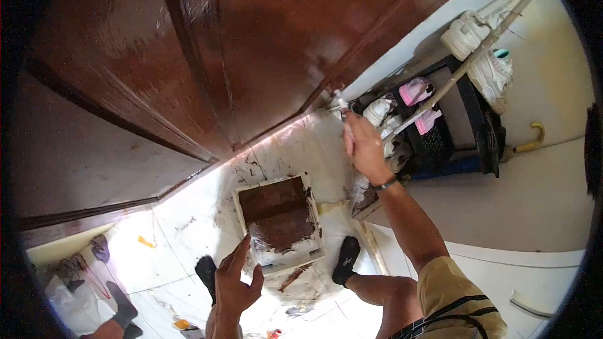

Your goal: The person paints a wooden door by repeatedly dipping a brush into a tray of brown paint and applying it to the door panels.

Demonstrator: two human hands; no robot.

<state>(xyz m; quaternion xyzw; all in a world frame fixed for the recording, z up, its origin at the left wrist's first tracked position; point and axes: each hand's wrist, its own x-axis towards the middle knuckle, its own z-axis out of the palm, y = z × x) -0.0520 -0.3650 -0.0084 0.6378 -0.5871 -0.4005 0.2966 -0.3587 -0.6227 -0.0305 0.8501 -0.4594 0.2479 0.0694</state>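
My right hand (364, 144) is closed around the handle of what looks like a paint roller (340, 99), its pale end at the lower corner of a glossy brown door (270, 44). The roller's head is small and hard to make out. My left hand (237, 281) has its fingers extended and thumb apart, holding nothing, by the lower left edge of a white paint tray (319, 229). Dark brown paint (276, 210) coats most of the tray's inside. The tray lies on the floor between my feet.
A black shoe rack (468, 113) with several shoes stands at right, a long stick (465, 66) slanting across it. A yellow-handled umbrella (524, 144) lies beside it. Paint-smeared plastic sheeting (326, 157) covers the floor. Another person's grey-socked foot (122, 304) and a plastic bag (72, 307) are lower left.
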